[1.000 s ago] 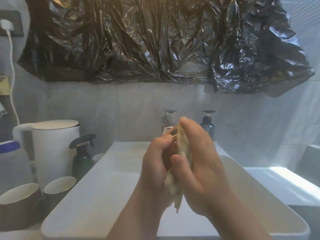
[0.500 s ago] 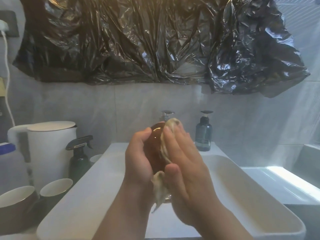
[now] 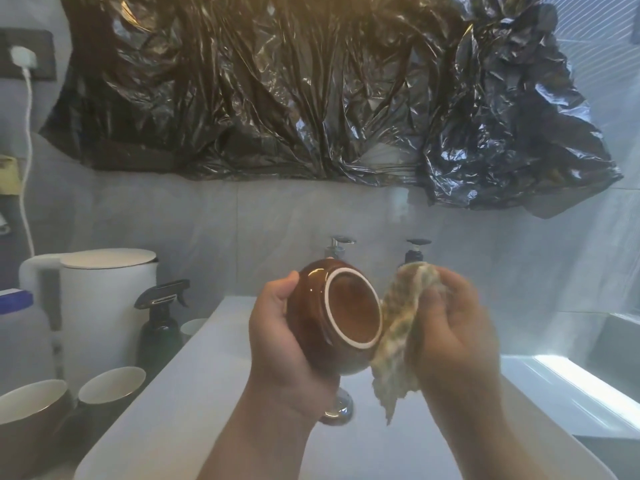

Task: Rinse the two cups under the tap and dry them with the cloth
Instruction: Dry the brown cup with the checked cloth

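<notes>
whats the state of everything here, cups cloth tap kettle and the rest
brown cup: tipped on its side, gripped by the left hand
cloth: bunched, hanging from the right hand, beside the cup
tap: no water visible
front counter cup: upright, mouth up
rear counter cup: upright, mouth up
kettle: lid shut
spray bottle: upright
wall plug: in its socket
</notes>
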Motion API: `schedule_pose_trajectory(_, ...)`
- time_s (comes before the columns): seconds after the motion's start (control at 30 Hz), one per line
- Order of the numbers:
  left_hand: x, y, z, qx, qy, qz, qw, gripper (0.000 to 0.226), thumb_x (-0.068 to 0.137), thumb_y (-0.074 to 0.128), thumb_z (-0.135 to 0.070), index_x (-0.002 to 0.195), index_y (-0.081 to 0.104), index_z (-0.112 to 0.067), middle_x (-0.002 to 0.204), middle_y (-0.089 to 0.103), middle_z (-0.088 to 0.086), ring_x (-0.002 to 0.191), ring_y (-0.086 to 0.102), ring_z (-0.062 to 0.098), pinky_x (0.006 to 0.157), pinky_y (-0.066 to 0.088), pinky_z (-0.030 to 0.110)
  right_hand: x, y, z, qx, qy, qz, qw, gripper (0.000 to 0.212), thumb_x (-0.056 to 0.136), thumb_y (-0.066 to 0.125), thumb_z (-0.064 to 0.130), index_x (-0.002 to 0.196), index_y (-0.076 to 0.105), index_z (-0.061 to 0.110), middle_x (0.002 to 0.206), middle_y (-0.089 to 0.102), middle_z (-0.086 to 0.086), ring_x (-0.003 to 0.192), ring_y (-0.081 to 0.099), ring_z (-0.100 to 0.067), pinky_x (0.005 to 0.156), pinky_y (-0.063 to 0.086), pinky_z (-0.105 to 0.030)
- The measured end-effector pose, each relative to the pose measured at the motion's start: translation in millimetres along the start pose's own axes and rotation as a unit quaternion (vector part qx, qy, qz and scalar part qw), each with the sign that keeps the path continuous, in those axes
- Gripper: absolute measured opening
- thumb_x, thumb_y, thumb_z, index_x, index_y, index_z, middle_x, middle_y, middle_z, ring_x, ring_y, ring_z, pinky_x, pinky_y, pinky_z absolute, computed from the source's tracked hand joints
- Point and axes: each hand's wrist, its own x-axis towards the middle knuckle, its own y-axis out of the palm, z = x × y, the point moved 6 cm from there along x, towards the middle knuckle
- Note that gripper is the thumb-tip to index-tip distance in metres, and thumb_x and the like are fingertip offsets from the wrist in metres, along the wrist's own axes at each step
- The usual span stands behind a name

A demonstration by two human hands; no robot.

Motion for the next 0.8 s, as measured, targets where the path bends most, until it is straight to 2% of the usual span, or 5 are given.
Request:
schedule_pose_trajectory(0.13, 1.9, -6.9, -5.9, -0.004, 0.024, -0.028, 0.999, 0.063, 0.068, 0.057, -0.042, 0.113, 0.069, 0.000, 0.119, 0.065, 0.027, 0.111, 0.063, 0.041, 0.107, 0.039, 0.052, -5.1, -3.7, 17.6, 0.066, -0.029, -0.020, 0.997, 0.019, 0.077, 0.075, 0.032, 0.090, 0.067, 0.020, 0.075, 0.072, -0.004, 0.069, 0.069, -0.033, 0.064, 0.057, -0.054)
schedule_pose_trajectory(0.23, 1.5, -4.3, -2.6, 0.004, 0.023, -0.042, 0.999, 0.059, 0.066, 0.057, -0.043, 0.112, 0.066, -0.007, 0.108, 0.059, 0.024, 0.099, 0.058, 0.035, 0.087, 0.043, 0.046, -17.6, 17.0, 29.9, -0.008, -0.110, 0.099, 0.989, 0.026, 0.073, 0.072, 0.016, 0.095, 0.079, 0.028, 0.102, 0.077, 0.012, 0.092, 0.072, -0.011, 0.084, 0.058, -0.034)
schedule_pose_trajectory(0.33, 1.7, -8.5, -4.4, -0.032, 0.024, -0.076, 0.996, 0.066, 0.063, 0.059, -0.043, 0.114, 0.065, -0.001, 0.109, 0.060, 0.025, 0.100, 0.059, 0.038, 0.095, 0.043, 0.048, -34.1, 37.6, 29.0, -0.069, -0.138, 0.210, 0.965, 0.042, 0.079, 0.057, 0.033, 0.116, 0.073, 0.043, 0.133, 0.060, 0.029, 0.123, 0.054, 0.007, 0.100, 0.043, -0.011)
schedule_pose_trajectory(0.47, 4.6, -18.9, -12.3, -0.072, 0.049, -0.108, 0.990, 0.046, 0.080, 0.053, -0.045, 0.109, 0.062, -0.011, 0.106, 0.058, 0.020, 0.094, 0.057, 0.033, 0.084, 0.046, 0.041, -52.8, 54.3, 34.2, -0.161, -0.222, 0.213, 0.938, 0.050, 0.091, 0.045, 0.041, 0.134, 0.065, 0.025, 0.136, 0.059, 0.016, 0.126, 0.054, -0.003, 0.105, 0.043, -0.031)
schedule_pose_trajectory(0.8, 4.3, -5.6, 3.8, 0.011, -0.013, 0.005, 1.000, 0.046, 0.064, 0.059, -0.040, 0.097, 0.064, -0.008, 0.096, 0.057, 0.018, 0.090, 0.057, 0.032, 0.076, 0.045, 0.039, -43.6, 58.1, 26.2, -0.190, -0.205, 0.293, 0.914, 0.087, 0.094, 0.014, 0.073, 0.157, 0.028, 0.015, 0.164, 0.027, 0.004, 0.151, 0.016, -0.001, 0.121, 0.013, -0.019)
